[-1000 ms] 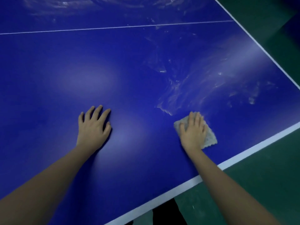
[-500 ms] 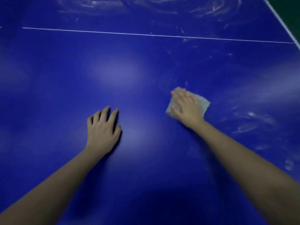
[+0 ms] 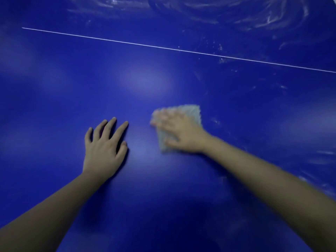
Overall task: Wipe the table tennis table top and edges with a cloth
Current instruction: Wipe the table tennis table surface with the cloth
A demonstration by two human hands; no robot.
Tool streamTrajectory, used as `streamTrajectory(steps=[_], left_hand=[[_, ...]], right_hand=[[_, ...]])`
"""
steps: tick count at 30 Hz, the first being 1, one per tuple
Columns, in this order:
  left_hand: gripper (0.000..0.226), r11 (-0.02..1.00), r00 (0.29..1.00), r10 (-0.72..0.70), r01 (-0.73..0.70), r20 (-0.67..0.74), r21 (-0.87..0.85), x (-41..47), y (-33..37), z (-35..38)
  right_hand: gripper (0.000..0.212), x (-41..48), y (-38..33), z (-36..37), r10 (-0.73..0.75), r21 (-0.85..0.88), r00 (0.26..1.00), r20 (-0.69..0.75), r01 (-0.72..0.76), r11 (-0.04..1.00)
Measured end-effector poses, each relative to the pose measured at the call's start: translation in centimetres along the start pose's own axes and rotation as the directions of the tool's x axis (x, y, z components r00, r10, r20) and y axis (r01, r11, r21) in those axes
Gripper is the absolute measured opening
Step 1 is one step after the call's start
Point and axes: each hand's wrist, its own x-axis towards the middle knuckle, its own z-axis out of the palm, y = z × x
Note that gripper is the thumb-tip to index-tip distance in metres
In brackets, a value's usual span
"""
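The blue table tennis table top (image 3: 145, 84) fills the view. My right hand (image 3: 179, 131) lies flat on a pale folded cloth (image 3: 193, 111) near the middle and presses it onto the surface; hand and cloth are motion-blurred. The cloth shows beyond the fingertips and below the thumb. A short way to the left, my left hand (image 3: 104, 148) rests flat on the bare table with its fingers spread and holds nothing.
A thin white centre line (image 3: 181, 50) crosses the table beyond the hands. White streaks and smears (image 3: 254, 15) cover the far right part and the right side. No table edge shows.
My right hand has swept the cloth leftward and away from the near edge, toward my left hand. The view has shifted so that the table edges left the frame. My left hand stays planted.
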Motion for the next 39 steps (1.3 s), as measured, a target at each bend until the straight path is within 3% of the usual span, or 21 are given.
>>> streamTrajectory(steps=[2,4,5,6,7,8,10,11,14,18,21,23,25,26,27,28,30,32,34,37,39], left_hand=[[0.060,1.000,1.000,-0.010,0.010,-0.002,-0.002,0.2,0.1,-0.1],[0.059,1.000,1.000,-0.016,0.016,0.002,-0.007,0.2,0.3,-0.1],[0.059,1.000,1.000,-0.017,0.017,0.001,-0.008,0.2,0.3,-0.1],[0.058,1.000,1.000,-0.017,0.017,0.000,-0.006,0.2,0.2,-0.1],[0.058,1.000,1.000,-0.017,0.017,-0.001,-0.001,0.2,0.1,0.0],[0.057,1.000,1.000,-0.016,0.016,-0.002,0.003,0.2,0.1,0.0],[0.056,1.000,1.000,-0.011,0.011,-0.004,0.003,0.3,0.1,0.0],[0.056,1.000,1.000,-0.011,0.011,-0.005,0.003,0.4,0.1,0.0],[0.056,1.000,1.000,-0.013,0.013,-0.014,0.000,0.4,0.2,-0.1],[0.056,1.000,1.000,-0.012,0.012,-0.015,-0.009,0.4,0.1,-0.2],[0.056,1.000,1.000,-0.015,0.015,-0.019,-0.020,0.4,0.0,-0.1],[0.056,1.000,1.000,-0.017,0.017,-0.020,-0.026,0.4,0.1,-0.2],[0.056,0.999,1.000,-0.021,0.021,-0.021,-0.025,0.4,0.1,-0.2],[0.056,1.000,1.000,-0.021,0.021,-0.020,-0.023,0.4,0.1,-0.1],[0.057,1.000,1.000,-0.020,0.019,-0.021,-0.023,0.3,0.0,-0.1],[0.057,1.000,1.000,-0.018,0.018,-0.024,-0.023,0.3,0.0,-0.1],[0.057,1.000,0.999,-0.014,0.013,-0.031,-0.013,0.3,0.0,-0.1],[0.057,1.000,0.999,-0.009,0.009,-0.036,-0.009,0.3,0.1,0.0],[0.058,1.000,0.999,-0.009,0.009,-0.041,-0.006,0.4,0.1,0.1],[0.058,1.000,0.999,-0.010,0.010,-0.049,-0.003,0.4,0.1,0.3],[0.059,1.000,0.999,-0.012,0.012,-0.051,-0.001,0.4,0.1,0.3]], right_hand=[[0.062,2.1,6.6,-1.8,0.311,-0.026,0.947,-0.084,-0.314,0.949],[0.059,2.7,11.5,-2.7,0.661,0.036,0.732,-0.167,-0.665,0.746],[0.056,2.9,12.3,-2.9,0.771,0.074,0.611,-0.178,-0.773,0.630],[0.056,3.4,11.9,-2.7,0.818,0.082,0.547,-0.180,-0.820,0.567],[0.057,4.2,10.5,-2.1,0.799,0.051,0.569,-0.197,-0.807,0.588],[0.058,5.1,8.7,-1.2,0.712,0.016,0.667,-0.218,-0.727,0.686],[0.060,6.3,4.1,0.1,0.400,-0.025,0.896,-0.196,-0.412,0.911],[0.062,6.8,2.3,0.4,0.250,-0.037,0.955,-0.158,-0.259,0.965],[0.062,9.4,2.4,0.0,0.098,-0.063,0.993,-0.066,-0.102,0.993],[0.057,13.1,10.5,-3.1,0.301,-0.066,0.951,-0.071,-0.305,0.950],[0.051,10.1,17.9,-4.6,0.544,-0.037,0.817,-0.191,-0.560,0.828],[0.050,5.7,21.7,-4.6,0.711,-0.010,0.641,-0.289,-0.745,0.667],[0.055,2.2,22.9,-4.3,0.872,0.100,0.412,-0.263,-0.888,0.449],[0.058,1.4,22.2,-4.0,0.916,0.144,0.334,-0.221,-0.918,0.370],[0.058,1.2,20.8,-3.7,0.928,0.150,0.314,-0.198,-0.926,0.346],[0.058,1.3,18.8,-3.4,0.913,0.129,0.352,-0.207,-0.915,0.382],[0.057,1.5,13.3,-2.2,0.806,0.072,0.552,-0.216,-0.814,0.577],[0.059,0.6,6.2,-0.3,0.584,-0.019,0.793,-0.174,-0.596,0.803],[0.063,-1.8,-0.5,1.5,0.293,-0.088,0.947,-0.132,-0.306,0.948],[0.062,-4.2,-1.0,1.4,0.071,-0.058,0.998,-0.004,-0.071,0.996],[0.060,-4.0,4.2,-0.2,0.180,-0.036,0.981,-0.074,-0.183,0.983]])
